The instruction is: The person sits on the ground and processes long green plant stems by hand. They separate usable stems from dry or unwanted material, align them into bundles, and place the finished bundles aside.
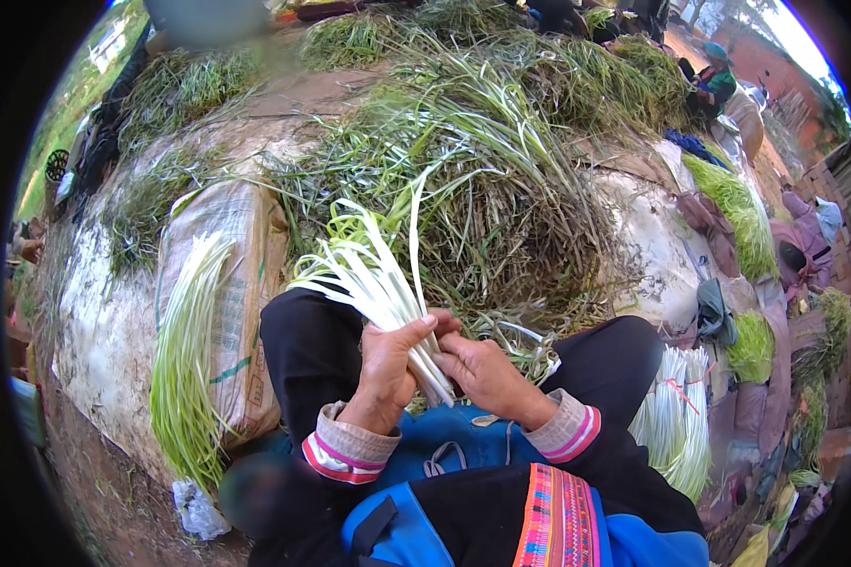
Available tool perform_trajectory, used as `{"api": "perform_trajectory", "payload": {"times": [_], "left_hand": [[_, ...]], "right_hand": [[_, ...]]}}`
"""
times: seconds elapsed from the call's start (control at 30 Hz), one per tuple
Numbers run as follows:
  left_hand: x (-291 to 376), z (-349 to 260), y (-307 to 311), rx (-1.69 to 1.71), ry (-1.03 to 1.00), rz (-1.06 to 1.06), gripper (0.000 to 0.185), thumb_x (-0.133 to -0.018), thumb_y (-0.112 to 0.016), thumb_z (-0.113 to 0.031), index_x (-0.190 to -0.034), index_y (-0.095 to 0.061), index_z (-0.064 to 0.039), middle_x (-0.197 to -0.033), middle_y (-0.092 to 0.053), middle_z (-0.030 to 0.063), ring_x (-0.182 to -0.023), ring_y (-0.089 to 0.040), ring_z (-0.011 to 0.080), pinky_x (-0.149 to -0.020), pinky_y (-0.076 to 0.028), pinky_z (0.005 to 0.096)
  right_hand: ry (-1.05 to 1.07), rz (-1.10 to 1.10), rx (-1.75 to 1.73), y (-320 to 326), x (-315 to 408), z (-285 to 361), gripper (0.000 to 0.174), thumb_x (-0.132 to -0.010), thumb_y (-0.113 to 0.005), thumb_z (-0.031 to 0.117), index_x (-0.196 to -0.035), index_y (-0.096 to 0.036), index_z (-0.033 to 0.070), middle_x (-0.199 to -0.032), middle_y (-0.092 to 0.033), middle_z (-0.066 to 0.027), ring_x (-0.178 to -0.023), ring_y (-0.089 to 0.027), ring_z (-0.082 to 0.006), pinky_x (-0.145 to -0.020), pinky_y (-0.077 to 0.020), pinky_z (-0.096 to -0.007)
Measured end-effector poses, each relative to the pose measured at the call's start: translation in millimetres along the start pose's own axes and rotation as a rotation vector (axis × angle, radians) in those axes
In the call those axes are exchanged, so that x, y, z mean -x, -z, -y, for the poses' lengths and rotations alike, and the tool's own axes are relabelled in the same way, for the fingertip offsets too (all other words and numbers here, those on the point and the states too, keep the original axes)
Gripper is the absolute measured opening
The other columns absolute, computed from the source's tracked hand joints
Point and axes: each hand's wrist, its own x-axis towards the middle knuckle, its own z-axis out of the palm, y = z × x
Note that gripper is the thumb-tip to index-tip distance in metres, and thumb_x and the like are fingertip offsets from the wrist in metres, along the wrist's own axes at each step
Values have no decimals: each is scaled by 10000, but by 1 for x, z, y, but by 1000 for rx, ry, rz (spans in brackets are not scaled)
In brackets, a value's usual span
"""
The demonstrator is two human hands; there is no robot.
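A loose bunch of pale, blanched garlic-chive-like stalks rises over my lap, its leafy tips fanning away from me. My left hand is closed around its lower part, thumb along the front. The fingers of my right hand grip the same bunch from the other side, near the cut ends. One long leaf stands up apart from the others. Left of my knee, a bundle of similar stalks lies across a stuffed woven sack. Just beyond my hands spreads a heap of green and withered leaves.
Bundles tied with red string stand by my right knee. Farther right lie more green bundles on cloths. A crumpled plastic bag is at lower left. Another person sits at the upper right, near more heaped leaves.
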Motion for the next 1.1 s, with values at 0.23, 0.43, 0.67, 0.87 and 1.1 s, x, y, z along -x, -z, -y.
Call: {"api": "perform_trajectory", "payload": {"times": [0.23,0.43,0.67,0.87,1.1], "left_hand": [[45,-52,-3,-207,132,163,120,-803,-597,43,-921,-579,56,-761,-637,141,-633,-652,247,-546,-558,353],[112,-82,-21,-739,494,475,118,-750,-679,2,-831,-599,37,-753,-641,107,-650,-667,215,-564,-544,302],[126,-103,-22,-679,428,479,195,-787,-682,-19,-949,-590,38,-741,-647,123,-630,-660,205,-543,-545,290],[88,-134,-24,-673,-390,354,331,-822,-646,-106,-1117,-567,23,-1023,-636,105,-907,-627,171,-816,-503,296],[51,-160,-104,-854,-789,685,371,-791,-700,-182,-1079,-588,24,-910,-656,117,-964,-634,276,-871,-516,358]], "right_hand": [[558,-124,643,48,10,56,382,-774,-614,189,-1135,-578,73,-1107,-578,-106,-1020,-555,-286,-856,-462,-385],[1031,82,922,32,0,91,436,-803,-505,236,-1222,-485,116,-1268,-495,-87,-1265,-413,-271,-1081,-236,-510],[1133,-71,737,28,-14,93,134,-762,-555,173,-845,-504,80,-759,-502,-37,-751,-561,-196,-769,-451,-357],[697,-102,127,65,-42,90,167,-758,-657,30,-884,-549,52,-753,-562,-86,-723,-610,-205,-613,-478,-313],[446,316,-705,69,-83,123,280,-769,-649,-5,-1036,-566,2,-804,-629,-66,-706,-631,-159,-629,-540,-298]]}}
